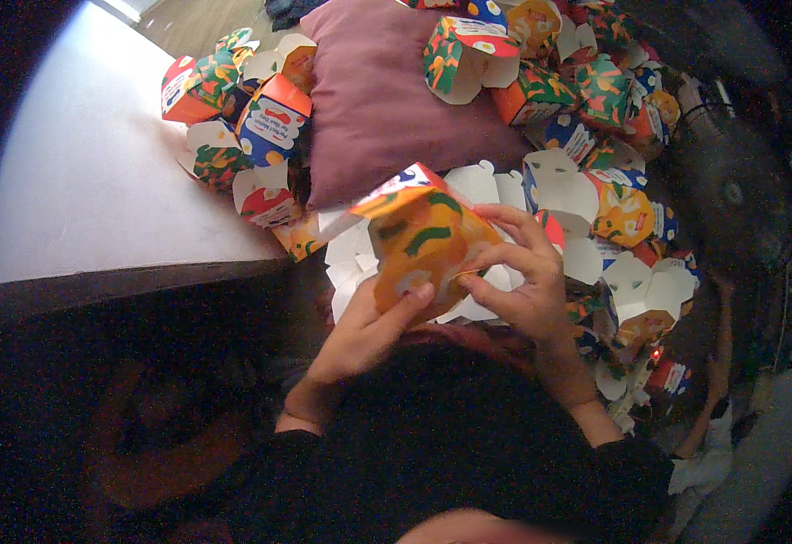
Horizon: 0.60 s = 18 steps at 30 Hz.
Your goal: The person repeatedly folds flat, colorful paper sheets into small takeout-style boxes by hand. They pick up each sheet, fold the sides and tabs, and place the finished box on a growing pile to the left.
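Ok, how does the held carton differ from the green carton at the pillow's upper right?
The left hand and right hand grip the held carton; the green carton is untouched. The held carton turns a patterned orange panel to the camera; the green carton shows green, red and white faces. Both are brightly printed.

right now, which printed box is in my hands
The orange-faced box with green shapes, between your left hand and right hand; the others are in neither.

A cushion point(396, 100) lies between carton piles point(272, 127), beyond the held carton point(425, 238).
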Available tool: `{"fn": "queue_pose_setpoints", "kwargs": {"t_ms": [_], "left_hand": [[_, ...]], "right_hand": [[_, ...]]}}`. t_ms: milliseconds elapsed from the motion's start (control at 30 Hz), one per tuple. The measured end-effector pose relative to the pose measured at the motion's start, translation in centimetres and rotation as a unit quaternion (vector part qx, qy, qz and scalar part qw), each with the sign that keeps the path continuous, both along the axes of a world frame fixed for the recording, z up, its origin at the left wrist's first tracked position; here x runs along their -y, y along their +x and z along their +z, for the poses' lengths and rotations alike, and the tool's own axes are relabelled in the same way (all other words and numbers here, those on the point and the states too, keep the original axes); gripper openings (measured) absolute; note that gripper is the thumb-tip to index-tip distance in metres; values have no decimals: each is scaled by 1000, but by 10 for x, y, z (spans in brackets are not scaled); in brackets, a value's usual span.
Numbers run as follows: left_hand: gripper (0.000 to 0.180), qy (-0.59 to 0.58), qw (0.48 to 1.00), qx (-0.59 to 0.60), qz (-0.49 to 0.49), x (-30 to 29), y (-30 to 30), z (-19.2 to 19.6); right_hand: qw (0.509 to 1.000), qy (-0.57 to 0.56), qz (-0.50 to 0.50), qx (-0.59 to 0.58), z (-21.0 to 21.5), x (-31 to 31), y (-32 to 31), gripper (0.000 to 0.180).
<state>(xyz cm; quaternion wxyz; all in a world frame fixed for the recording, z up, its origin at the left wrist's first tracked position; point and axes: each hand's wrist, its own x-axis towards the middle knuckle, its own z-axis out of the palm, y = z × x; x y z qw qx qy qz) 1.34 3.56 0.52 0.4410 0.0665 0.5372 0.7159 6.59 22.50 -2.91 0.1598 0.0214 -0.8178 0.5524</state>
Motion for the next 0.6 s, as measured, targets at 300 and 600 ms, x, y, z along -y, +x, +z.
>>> {"fn": "queue_pose_setpoints", "kwargs": {"t_ms": [300,600], "left_hand": [[47,0,995,97,31,-3,1,-18],[53,70,997,-41,21,-17,-3,-23]], "right_hand": [[975,-216,-12,49,-8,-3,6,18],[991,-101,-25,89,-22,-12,7,50]]}}
